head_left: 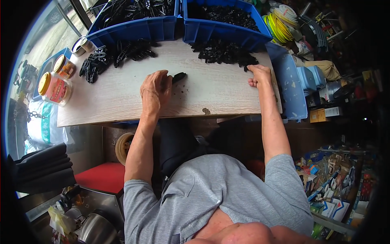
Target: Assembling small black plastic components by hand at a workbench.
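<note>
My left hand [156,90] rests on the pale wooden tabletop [122,97] with its fingers curled over a small black plastic part [178,76] that sticks out past the fingertips. My right hand [259,75] lies at the right side of the table, fingers bent, touching the edge of a heap of black plastic parts [222,53]. Whether it grips one is hidden. A second spread of black clip-like parts [115,55] lies at the far left of the table.
Two blue bins [154,26] [211,28] full of black parts stand along the far edge. Clear jars with yellow lids [55,86] and a small tin [79,45] sit at the left. A blue tray [292,85] flanks the right edge; clutter fills the floor.
</note>
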Tool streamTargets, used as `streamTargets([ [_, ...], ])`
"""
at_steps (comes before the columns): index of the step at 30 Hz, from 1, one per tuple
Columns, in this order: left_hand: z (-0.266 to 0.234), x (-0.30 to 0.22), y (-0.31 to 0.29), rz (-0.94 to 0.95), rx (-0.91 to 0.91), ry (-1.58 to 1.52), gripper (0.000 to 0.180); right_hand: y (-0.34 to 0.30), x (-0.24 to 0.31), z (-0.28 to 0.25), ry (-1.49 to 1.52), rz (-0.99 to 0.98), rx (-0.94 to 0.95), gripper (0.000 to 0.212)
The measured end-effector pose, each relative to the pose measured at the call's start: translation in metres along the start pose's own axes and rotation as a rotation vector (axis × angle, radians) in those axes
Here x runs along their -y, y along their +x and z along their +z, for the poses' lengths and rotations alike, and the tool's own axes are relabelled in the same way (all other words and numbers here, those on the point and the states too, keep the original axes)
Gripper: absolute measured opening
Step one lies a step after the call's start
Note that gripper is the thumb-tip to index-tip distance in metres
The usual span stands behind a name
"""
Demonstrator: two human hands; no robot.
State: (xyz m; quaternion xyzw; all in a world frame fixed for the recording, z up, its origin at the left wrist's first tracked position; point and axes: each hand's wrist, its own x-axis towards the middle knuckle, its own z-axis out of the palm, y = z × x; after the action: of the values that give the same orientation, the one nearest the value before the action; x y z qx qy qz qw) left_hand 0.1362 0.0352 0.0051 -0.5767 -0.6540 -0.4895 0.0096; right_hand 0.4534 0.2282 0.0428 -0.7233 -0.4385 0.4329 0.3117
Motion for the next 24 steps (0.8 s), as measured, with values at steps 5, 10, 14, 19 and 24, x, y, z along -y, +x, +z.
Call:
streamTargets([
  [5, 0.000, 0.001, 0.000, -0.023, 0.001, -0.022, 0.017, -0.002, -0.003, -0.001, 0.040, -0.014, -0.006, 0.023],
  [10, -0.001, 0.002, 0.000, 0.023, -0.039, -0.014, 0.017, -0.008, -0.008, -0.006, 0.047, -0.062, 0.019, 0.022],
  [14, -0.002, 0.001, 0.001, 0.112, -0.193, -0.058, 0.015, -0.018, -0.018, -0.011, 0.119, -0.113, 0.043, 0.018],
  [19, 0.031, -0.034, -0.035, -0.389, 0.133, -0.707, 0.022, -0.050, -0.038, -0.005, 0.241, -0.197, 0.250, 0.017],
  [24, 0.060, -0.101, -0.022, -0.689, 0.490, -1.073, 0.038, -0.098, -0.045, 0.017, 0.379, -0.289, 0.499, 0.015],
])
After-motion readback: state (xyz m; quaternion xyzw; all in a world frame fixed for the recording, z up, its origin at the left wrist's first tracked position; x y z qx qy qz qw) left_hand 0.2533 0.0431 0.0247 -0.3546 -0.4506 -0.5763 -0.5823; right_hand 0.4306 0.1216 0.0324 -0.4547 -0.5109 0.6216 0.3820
